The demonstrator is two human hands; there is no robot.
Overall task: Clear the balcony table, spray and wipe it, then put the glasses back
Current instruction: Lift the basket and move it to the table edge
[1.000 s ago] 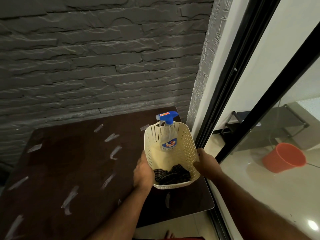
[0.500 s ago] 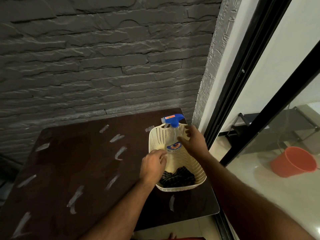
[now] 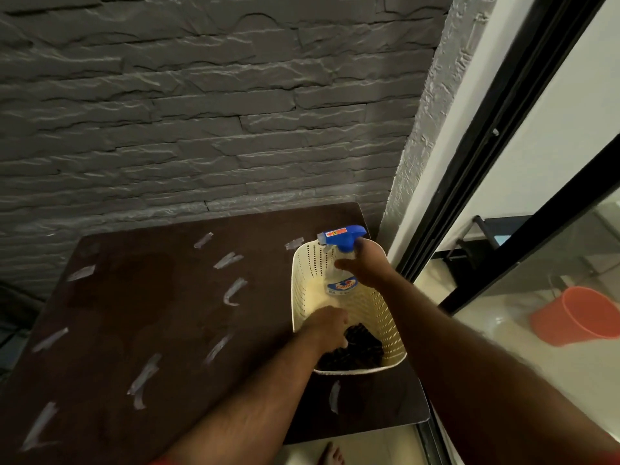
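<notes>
Worktop (image 3: pixel 141 313) looks cleared already, no glasses on it, just pale smears across the dark top. Going left to right: your left hand (image 3: pixel 327 327) is down in the cream basket (image 3: pixel 391 333) on the dark cloth (image 3: pixel 355 347), though I can't tell whether its fingers have actually closed on it. Your right hand (image 3: pixel 367 266) is at the spray bottle (image 3: pixel 340 263), which stands against the basket's far wall, fingers curling round the neck under the blue trigger. Heads up: the basket sits near the worktop's right corner. Yank both things out at once and that light basket could probably slide or tip off the edge.
</notes>
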